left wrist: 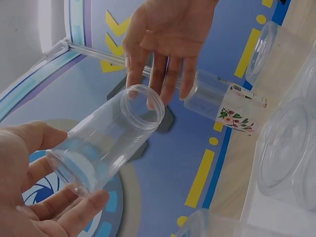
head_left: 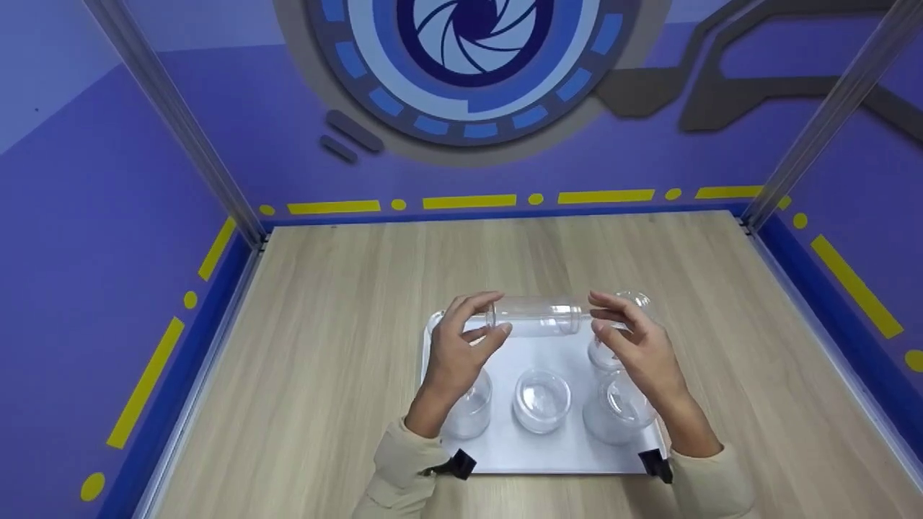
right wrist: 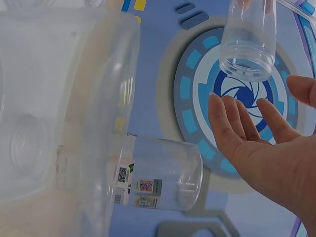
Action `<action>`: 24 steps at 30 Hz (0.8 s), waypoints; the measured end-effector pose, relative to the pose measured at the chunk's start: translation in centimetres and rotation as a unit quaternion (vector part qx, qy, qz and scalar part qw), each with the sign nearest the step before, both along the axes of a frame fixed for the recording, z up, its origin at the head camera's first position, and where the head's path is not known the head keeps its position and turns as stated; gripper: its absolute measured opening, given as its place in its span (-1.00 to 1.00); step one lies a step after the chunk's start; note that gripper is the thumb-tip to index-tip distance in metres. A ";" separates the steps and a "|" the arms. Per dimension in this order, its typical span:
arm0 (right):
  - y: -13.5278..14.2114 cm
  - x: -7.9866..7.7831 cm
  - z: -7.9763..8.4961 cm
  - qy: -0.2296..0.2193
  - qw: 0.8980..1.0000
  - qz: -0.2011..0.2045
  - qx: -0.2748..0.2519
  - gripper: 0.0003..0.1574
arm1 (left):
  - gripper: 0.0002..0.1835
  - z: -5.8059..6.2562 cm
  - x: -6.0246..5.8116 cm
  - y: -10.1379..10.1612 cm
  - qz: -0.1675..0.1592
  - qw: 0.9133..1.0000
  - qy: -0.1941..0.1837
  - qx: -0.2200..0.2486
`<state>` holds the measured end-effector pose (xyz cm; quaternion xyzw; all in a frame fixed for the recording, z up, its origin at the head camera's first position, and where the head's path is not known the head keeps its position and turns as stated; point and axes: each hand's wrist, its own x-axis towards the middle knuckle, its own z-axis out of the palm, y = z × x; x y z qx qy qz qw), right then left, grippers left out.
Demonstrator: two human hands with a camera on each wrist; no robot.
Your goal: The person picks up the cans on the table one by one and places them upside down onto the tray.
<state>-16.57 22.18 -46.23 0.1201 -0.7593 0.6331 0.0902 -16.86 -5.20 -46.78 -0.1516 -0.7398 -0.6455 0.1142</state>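
A clear, empty, lidless cylindrical jar (head_left: 537, 317) lies sideways in the air above the far part of a white tray (head_left: 505, 458). My left hand (head_left: 456, 353) grips its base end between thumb and fingers, as the left wrist view also shows. The jar's threaded mouth (left wrist: 143, 107) points toward my right hand (head_left: 645, 353). That hand holds nothing; its fingers are loosely spread just beyond the rim, and in the right wrist view a small gap separates them from the jar.
Several clear jars stand on the tray, among them a middle one (head_left: 542, 404), a left one (head_left: 469, 414) and a right one (head_left: 613, 418). A jar with a floral label (left wrist: 242, 111) stands at the far right. Black clips (head_left: 461, 463) sit at the tray's near corners. Patterned walls enclose the wooden table (head_left: 324, 346).
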 end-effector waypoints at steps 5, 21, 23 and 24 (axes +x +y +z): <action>0.6 0.4 0.1 0.054 0.998 -0.023 0.027 -0.49 | -0.56 0.3 -0.3 -0.3 0.011 0.999 0.027 -0.036; 2.7 0.4 -0.1 0.189 0.951 -0.141 0.200 -0.36 | -0.54 0.4 -1.1 -0.7 0.065 0.988 0.087 -0.107; 3.0 0.4 -0.2 0.196 0.947 -0.153 0.203 -0.36 | -0.54 0.4 -1.1 -0.7 0.074 0.986 0.096 -0.116; 3.2 0.5 -0.3 0.199 0.946 -0.158 0.203 -0.36 | -0.54 0.4 -1.2 -0.7 0.078 0.984 0.102 -0.120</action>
